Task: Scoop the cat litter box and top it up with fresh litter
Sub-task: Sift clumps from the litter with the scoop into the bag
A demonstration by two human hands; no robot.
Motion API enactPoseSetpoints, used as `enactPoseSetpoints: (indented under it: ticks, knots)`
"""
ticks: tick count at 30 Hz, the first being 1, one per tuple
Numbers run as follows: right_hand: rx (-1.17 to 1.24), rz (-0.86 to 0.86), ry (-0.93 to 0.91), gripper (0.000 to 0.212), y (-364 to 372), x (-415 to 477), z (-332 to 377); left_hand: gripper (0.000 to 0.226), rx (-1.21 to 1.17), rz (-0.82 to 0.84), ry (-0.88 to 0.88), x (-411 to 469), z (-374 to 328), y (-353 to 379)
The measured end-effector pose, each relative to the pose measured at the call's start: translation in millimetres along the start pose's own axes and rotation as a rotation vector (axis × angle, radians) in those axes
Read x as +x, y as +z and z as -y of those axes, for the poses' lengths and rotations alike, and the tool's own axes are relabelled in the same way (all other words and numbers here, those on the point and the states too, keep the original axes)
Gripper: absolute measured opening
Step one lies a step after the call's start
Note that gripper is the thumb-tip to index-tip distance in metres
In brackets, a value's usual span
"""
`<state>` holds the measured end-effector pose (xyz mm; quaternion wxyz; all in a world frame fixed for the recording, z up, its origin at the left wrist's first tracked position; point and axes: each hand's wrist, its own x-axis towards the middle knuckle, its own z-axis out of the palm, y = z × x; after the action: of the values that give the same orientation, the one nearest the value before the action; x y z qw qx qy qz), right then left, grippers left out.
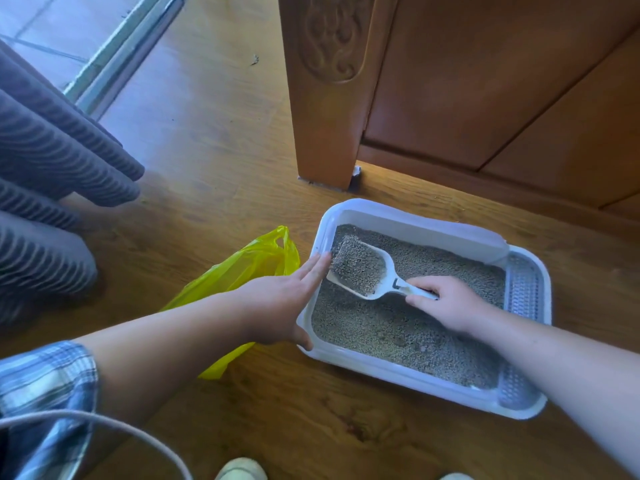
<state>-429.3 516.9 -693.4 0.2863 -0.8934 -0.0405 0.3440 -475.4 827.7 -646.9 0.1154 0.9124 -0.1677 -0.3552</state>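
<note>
- Loaded white plastic scoop (360, 271) gripped in right hand (446, 303), long axis pointing left.
- Yellow plastic bag (249, 265) just past its tip, by flat, straight-fingered left hand (287, 306).

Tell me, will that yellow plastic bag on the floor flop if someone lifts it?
Probably: the thin yellow plastic bag lies crumpled and fairly flat, so it should droop limply. It looks see-through, so it is likely very light and may slide easily on the smooth wooden floor.

We note a carved wooden cabinet (485, 81) standing on the wood floor (214, 150). Grey ribbed fabric (52, 161) hangs at left.
</note>
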Motion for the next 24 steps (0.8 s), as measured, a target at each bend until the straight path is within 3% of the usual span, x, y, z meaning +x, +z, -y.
enactPoseSetpoints:
  ticks: [11,17,24]
  knots:
    - [-0.046,-0.120,0.023,0.019,-20,-32,-9,0.141,0.034,0.012,0.002,-1,-1,-5]
    - [-0.116,-0.094,0.086,0.013,-27,-44,-7,0.142,0.048,0.001,0.005,-3,-2,-8]
    - [-0.035,-0.122,0.088,0.013,-31,-52,0,0.143,0.055,-0.005,0.000,-5,-4,-9]
